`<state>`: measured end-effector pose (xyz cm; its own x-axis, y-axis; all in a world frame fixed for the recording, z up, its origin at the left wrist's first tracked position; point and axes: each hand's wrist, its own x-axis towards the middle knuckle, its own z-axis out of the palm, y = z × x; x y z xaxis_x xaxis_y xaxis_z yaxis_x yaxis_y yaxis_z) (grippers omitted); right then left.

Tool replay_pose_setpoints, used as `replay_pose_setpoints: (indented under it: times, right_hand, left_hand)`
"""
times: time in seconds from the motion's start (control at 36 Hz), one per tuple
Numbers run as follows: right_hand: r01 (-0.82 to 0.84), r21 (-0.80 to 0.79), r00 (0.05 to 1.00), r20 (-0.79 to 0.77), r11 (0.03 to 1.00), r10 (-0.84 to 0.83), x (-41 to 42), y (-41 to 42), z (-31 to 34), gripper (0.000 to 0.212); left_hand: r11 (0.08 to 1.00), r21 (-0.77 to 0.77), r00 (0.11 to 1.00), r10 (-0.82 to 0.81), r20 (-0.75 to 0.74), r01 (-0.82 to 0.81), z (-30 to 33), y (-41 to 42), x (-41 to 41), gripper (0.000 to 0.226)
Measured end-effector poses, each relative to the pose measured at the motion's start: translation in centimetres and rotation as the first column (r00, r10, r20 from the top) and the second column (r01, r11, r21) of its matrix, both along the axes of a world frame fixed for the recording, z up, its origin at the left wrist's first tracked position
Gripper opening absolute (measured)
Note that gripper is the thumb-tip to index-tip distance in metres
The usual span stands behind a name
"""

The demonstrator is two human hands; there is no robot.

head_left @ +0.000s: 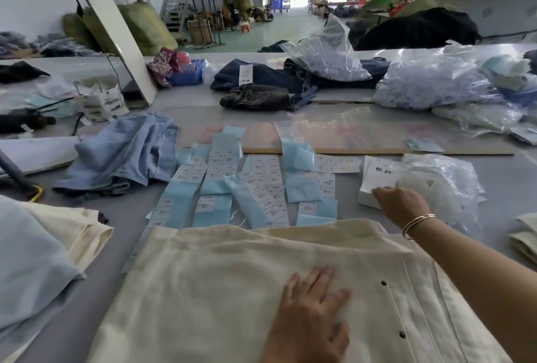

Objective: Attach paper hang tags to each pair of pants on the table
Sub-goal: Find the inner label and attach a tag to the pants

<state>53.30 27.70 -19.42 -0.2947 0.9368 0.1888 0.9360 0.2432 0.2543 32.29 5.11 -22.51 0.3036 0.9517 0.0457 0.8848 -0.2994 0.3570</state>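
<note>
Right hand (402, 205) reaches an unclear grip onto the white box (374, 181); left hand (312, 319) lies flat, open, on cream pants (203, 290). Tag-fetching step; next, lift one fastener.

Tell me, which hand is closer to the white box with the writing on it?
Right. The right hand touches the white box; the left hand lies flat on the cream pants, nearer the person.

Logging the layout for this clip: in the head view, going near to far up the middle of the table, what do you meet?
Left hand flat on cream pants → rows of blue-and-white paper hang tags → long brown board → crumpled dark denim jeans.
</note>
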Motion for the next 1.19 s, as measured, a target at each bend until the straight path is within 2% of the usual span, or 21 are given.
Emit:
replay_pose_setpoints:
  times: [0.11,0.22,0.31,0.39,0.47,0.53,0.56,0.61,0.67,0.69,0.75,0.78,0.81,0.86,0.92,0.97,1.06,1.11,1.19]
  right_hand:
    - [0.016,-0.010,0.997,0.078,1.000,-0.015,-0.4,-0.1,1.1,0.028]
    - [0.048,-0.007,0.998,0.044,0.999,-0.048,-0.5,-0.3,1.3,0.026]
    - [0.048,0.022,0.997,-0.065,0.999,-0.047,-0.6,-0.5,0.8,0.018]
    - [0.055,0.036,0.962,-0.269,0.998,-0.043,-0.5,-0.3,0.4,0.016]
    - [0.114,-0.056,0.913,-0.387,0.992,-0.127,-0.4,0.2,0.5,0.021]
    - [0.149,-0.103,0.824,-0.537,0.983,-0.181,-0.2,0.6,0.8,0.024]
    - [0.180,-0.097,0.749,-0.632,0.979,-0.200,-0.1,0.6,1.0,0.025]
    - [0.285,-0.061,0.558,-0.801,0.957,-0.217,-0.1,0.5,1.8,0.025]
    - [0.361,-0.001,0.424,-0.891,0.933,-0.165,-0.8,-0.2,2.4,0.025]
    - [0.360,0.045,0.403,-0.908,0.932,-0.112,-1.5,-0.7,2.6,0.024]
    - [0.302,0.130,0.417,-0.909,0.944,-0.009,-3.2,-2.0,2.8,0.020]
    - [0.269,0.165,0.446,-0.894,0.949,0.029,-3.8,-2.4,2.8,0.018]
    - [0.243,0.190,0.478,-0.877,0.951,0.053,-4.1,-2.7,2.9,0.017]
    - [0.255,0.203,0.495,-0.867,0.945,0.052,-3.5,-2.5,3.6,0.020]
    - [0.322,0.229,0.495,-0.868,0.919,0.043,-2.1,-1.5,4.7,0.027]
    - [0.324,0.329,0.568,-0.818,0.887,0.096,-0.8,-0.6,5.4,0.029]
    - [0.178,0.411,0.734,-0.661,0.894,0.158,0.5,0.5,4.4,0.010]
    - [0.056,0.347,0.834,-0.532,0.936,0.148,1.3,1.3,2.1,0.009]
    - [0.008,0.134,0.862,-0.503,0.991,0.061,2.0,1.5,-1.5,0.018]
  left_hand:
    - [1.000,0.002,1.000,-0.003,0.008,0.003,0.0,-0.1,0.0,0.053]
    - [1.000,0.016,1.000,-0.012,0.024,0.011,-0.2,-0.1,0.0,0.053]
    - [1.000,0.008,0.999,-0.030,0.042,0.030,-0.3,0.0,0.0,0.054]
    - [0.999,0.022,0.999,-0.034,0.020,0.034,-0.6,0.0,0.0,0.055]
    - [0.999,0.041,1.000,-0.010,0.015,0.009,-0.7,-0.1,0.0,0.055]
    - [0.997,0.076,0.999,0.009,0.051,-0.013,-0.4,-0.2,-0.2,0.050]
    - [0.996,0.092,0.993,0.006,0.116,-0.017,-0.3,-0.1,-0.5,0.044]
    - [0.997,0.069,0.935,0.011,0.356,-0.038,0.0,0.5,-0.9,0.028]
    - [0.990,-0.085,0.778,0.143,0.612,-0.115,0.6,0.8,-1.4,0.021]
    - [0.969,-0.197,0.657,0.245,0.713,-0.148,1.0,0.9,-1.8,0.021]
    - [0.914,-0.371,0.424,0.406,0.810,-0.166,1.9,0.9,-2.4,0.026]
    - [0.897,-0.412,0.362,0.442,0.820,-0.162,2.0,1.1,-2.6,0.029]
    - [0.890,-0.427,0.344,0.455,0.821,-0.160,2.1,1.2,-2.9,0.031]
    - [0.900,-0.403,0.378,0.435,0.817,-0.164,1.9,1.0,-3.2,0.031]
    - [0.925,-0.337,0.474,0.380,0.794,-0.178,1.6,0.6,-3.2,0.028]
    - [0.955,-0.226,0.576,0.296,0.762,-0.192,1.1,0.3,-2.8,0.025]
    - [0.976,-0.061,0.688,0.191,0.700,-0.210,0.7,0.2,-2.4,0.024]
    - [0.979,-0.048,0.699,0.176,0.693,-0.199,0.8,0.4,-2.5,0.024]
    - [0.986,-0.030,0.719,0.139,0.681,-0.162,0.5,0.7,-2.6,0.024]
